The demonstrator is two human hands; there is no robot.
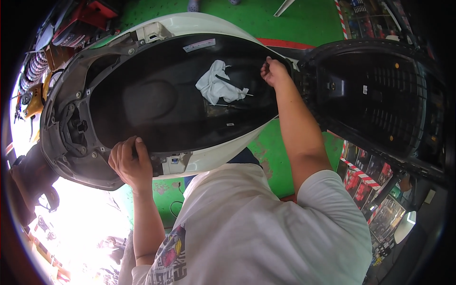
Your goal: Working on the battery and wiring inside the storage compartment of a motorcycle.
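Note:
A scooter's black under-seat storage bin point(137, 76) lies open in front of me, framed by white body panels point(209, 161). My left hand point(130, 161) is closed over the bin's near rim at the left. At the right end of the bin, close to the seat hinge, my right hand point(274, 72) has its fingers curled shut; whatever they hold is hidden. Inside the bin lies a crumpled pale cloth point(216, 83), with a thin rod-like tool point(244, 94) partly on it. Another slim dark tool point(218, 105) rests beside the cloth.
The seat point(370, 90) is flipped open to the right, its black underside facing up. Grey front framework point(71, 109) with bolts is exposed at the left. Shelves of parts point(365, 175) with red-white striped edging stand at the right, over a green floor point(304, 21).

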